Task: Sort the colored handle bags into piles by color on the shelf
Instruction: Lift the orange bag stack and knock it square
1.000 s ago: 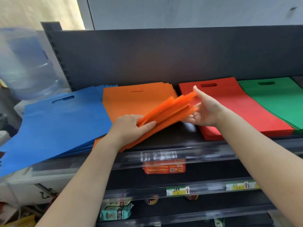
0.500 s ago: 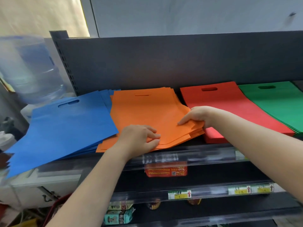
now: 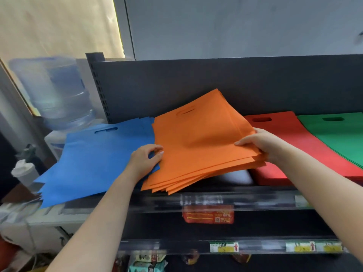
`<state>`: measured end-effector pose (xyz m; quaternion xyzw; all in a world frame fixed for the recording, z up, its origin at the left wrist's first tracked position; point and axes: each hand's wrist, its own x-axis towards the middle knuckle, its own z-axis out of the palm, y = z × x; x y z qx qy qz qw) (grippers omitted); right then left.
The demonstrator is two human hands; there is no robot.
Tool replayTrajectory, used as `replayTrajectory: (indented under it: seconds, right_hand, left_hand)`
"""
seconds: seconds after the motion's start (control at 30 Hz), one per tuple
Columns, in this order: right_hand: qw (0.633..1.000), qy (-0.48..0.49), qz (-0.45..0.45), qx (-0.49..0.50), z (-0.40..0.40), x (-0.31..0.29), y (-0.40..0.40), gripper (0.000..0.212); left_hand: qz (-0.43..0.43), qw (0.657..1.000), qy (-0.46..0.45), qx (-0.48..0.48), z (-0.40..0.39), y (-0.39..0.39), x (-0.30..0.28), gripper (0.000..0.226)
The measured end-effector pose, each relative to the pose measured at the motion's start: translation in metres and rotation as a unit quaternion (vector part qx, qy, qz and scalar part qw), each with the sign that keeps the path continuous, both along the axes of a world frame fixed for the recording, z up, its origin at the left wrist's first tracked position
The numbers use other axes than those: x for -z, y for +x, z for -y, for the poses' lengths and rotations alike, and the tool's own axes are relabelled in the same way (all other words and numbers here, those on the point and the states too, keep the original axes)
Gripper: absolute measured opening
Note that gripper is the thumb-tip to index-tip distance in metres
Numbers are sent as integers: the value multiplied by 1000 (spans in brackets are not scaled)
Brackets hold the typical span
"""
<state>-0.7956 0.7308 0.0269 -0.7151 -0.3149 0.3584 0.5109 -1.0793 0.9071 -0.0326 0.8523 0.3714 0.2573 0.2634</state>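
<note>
Squaring the orange bag stack (image 3: 198,146), you hold it tilted above the shelf (image 3: 245,199), between the blue pile (image 3: 94,160) at nine o'clock and the red pile (image 3: 290,146) at three. Your right hand (image 3: 261,144) grips its edge; your left hand (image 3: 145,161) curls against the other. Next, probably lay it flat, aligned.

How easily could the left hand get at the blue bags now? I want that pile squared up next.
Probably yes: the left hand already lies on the blue bags beside the orange stack, and nothing covers them.
</note>
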Motion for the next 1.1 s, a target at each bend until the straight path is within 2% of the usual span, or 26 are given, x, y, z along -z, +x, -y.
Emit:
replayTrajectory:
  seconds: [0.13,0.3,0.37,0.4,0.47,0.53,0.57,0.6,0.63,0.73,0.8,0.93,1.0,1.1]
  right_hand:
    - [999,20,8,38,17,-15,25,24]
    - [996,66,5,60,43,-26,46,32]
    - [993,100,-11,57,48,-27,46,38]
    - [992,114,-16,52,50,-28,46,41]
    - [989,140,-20,32,52,-28,44,49]
    - [986,165,-18,8,52,-29,39,55]
    - [984,177,-14,-5,50,-29,37,56]
    - [982,190,-11,-15,49,-29,34,56]
    - [979,202,-9,-23,46,-29,32,55]
    - [969,241,-12,-45,40,-30,25,48]
    - [964,259,-15,-56,36,-31,23,47]
    - [967,232,39,-94,28,-46,19,55]
    - [965,233,60,-102,21,-62,18,64]
    - [956,282,73,-37,5,-80,11,68]
  left_hand:
    - [36,999,-26,-4,-6,-1,3,18]
    - [-5,999,-37,-26,-8,3,0,17]
    - [8,997,-68,-33,-2,7,-11,26]
    - [41,993,-104,-20,4,11,-19,36]
    - [146,957,-247,39,14,17,-39,57]
    - [220,875,-409,138,17,20,-59,77]
    - [248,838,-454,172,18,21,-67,75]
    - [267,821,-471,178,17,21,-75,65]
    - [276,820,-474,164,16,22,-80,56]
    - [277,825,-486,81,13,25,-90,71]
    - [281,819,-492,90,12,25,-97,56]
    - [362,846,-383,85,7,26,-111,36]
    - [415,838,-343,90,6,28,-118,29]
    - [440,835,-316,99,12,33,-124,31]
